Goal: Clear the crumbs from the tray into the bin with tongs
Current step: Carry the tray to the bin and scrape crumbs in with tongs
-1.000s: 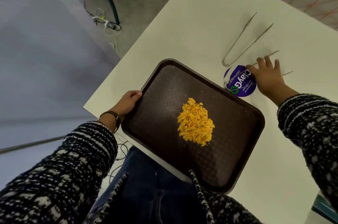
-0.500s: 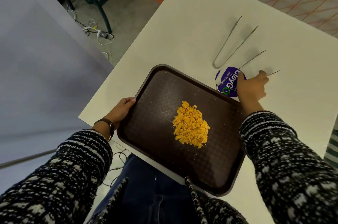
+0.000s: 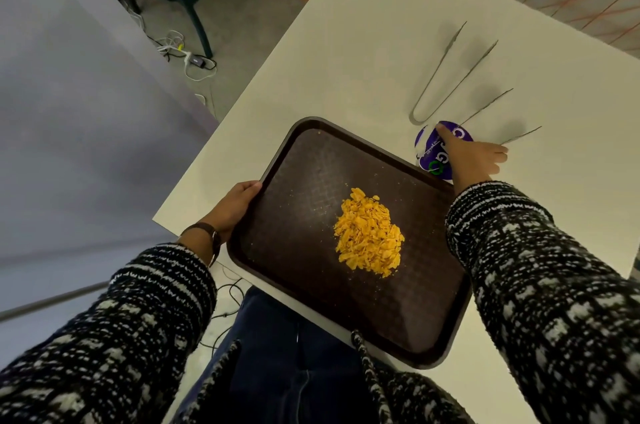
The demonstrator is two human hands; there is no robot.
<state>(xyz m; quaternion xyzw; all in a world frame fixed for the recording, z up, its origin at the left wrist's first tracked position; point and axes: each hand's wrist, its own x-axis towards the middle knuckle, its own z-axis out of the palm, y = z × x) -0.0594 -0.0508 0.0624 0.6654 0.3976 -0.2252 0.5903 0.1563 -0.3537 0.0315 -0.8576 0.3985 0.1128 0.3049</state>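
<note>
Head view. We take the brown tray [image 3: 298, 226] as our landmark. It lies on the white tabletop [image 3: 363, 53] with its near corner overhanging the edge above our lap. Our left hand [image 3: 232, 207] is closed on the tray's left rim. Our right hand [image 3: 469, 155] reaches past the tray's far right corner and rests on a purple round container [image 3: 426, 146], thumb on its top and fingers at its far side; we cannot tell whether they have closed on it. Two pairs of metal tongs lie beyond that corner: the farther tongs [image 3: 446, 77] lie clear, the nearer tongs [image 3: 485, 105] partly pass under the right hand. No bin is visible.

Risks, in our judgement: the overhanging corner could tip if the left hand lets go or presses down, spilling the load onto our lap; the right sleeve hangs close over the tray and could drag through the pile.

The crumbs [image 3: 369, 233] sit right of the tray's centre as one compact orange-yellow heap of dry, thin flakes, with fine specks scattered around. We expect them to break under a hard tong squeeze.
</note>
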